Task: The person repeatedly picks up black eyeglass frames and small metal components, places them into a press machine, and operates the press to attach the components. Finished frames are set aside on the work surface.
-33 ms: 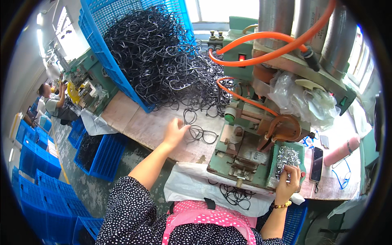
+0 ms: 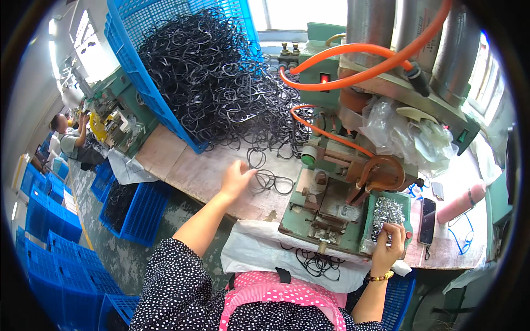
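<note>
Tipped crate [image 2: 165, 60] at workbench [image 2: 193, 171] rear-left corner, frame pile [image 2: 221, 77] spilling from it. Press machine [image 2: 342, 187] right of pile. Parts tray [image 2: 389, 212] on machine's right side; phone [image 2: 426, 220], bottle [image 2: 461, 203] further right.

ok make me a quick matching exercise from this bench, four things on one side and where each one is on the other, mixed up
Things:
1. left hand
2. right hand
3. blue crate
4. pink bottle

Places:
A. lying on the bench at the far right, beside a dark phone
B. tipped on its side at the back of the bench, black eyeglass frames spilling out
C. on a loose black frame on the wooden bench top
D. in the green tray of small silvery metal parts on the green machine

Pairs: 1-C, 2-D, 3-B, 4-A
</note>
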### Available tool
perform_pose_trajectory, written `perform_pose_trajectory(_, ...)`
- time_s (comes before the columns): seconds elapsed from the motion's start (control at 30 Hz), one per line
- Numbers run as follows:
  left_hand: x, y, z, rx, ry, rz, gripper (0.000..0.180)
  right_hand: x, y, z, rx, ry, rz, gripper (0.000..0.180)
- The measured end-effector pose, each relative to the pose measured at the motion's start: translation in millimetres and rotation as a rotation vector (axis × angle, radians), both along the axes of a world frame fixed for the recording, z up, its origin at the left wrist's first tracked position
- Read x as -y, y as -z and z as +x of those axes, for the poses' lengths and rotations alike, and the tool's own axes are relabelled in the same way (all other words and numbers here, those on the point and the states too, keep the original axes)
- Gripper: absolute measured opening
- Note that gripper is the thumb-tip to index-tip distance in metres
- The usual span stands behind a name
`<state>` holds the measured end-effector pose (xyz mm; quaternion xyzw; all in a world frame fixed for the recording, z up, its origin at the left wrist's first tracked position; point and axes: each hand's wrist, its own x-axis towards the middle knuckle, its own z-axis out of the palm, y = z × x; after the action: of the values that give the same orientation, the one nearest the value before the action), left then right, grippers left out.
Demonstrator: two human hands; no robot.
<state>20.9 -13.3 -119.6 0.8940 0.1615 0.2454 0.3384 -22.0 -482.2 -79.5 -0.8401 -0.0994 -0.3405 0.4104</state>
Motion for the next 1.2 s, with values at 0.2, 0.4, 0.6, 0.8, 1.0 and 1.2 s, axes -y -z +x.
perform_pose_trajectory(0.2, 9, 3, 3, -0.111, -0.091, -0.182, 0.045, -2, 1, 0, -0.008, 0.041, 0.033, 0.016)
perform_pose_trajectory(0.4, 7, 16, 13, -0.147, -0.093, -0.251, 0.034, 1, 4, 0, -0.026, 0.042, -0.010, 0.013)
perform_pose_trajectory(0.6, 11, -5, -1, 0.212, 0.109, -0.624, 0.020, -5, -10, 1, -0.020, 0.003, 0.070, 0.012)
perform_pose_trajectory(0.8, 65, -97, -31, 0.474, 0.224, -0.709, 0.016, -38, -52, -6, -0.041, -0.173, 0.377, 0.017)
perform_pose_trajectory(1.0, 158, -173, -82, 0.588, 0.582, -0.813, 0.016, -92, -75, -9, -0.186, -0.438, 0.677, 0.031)
perform_pose_trajectory(1.2, 175, -187, -51, 0.612, 0.725, -0.713, 0.017, -108, -77, -5, -0.275, -0.585, 0.765, 0.049)
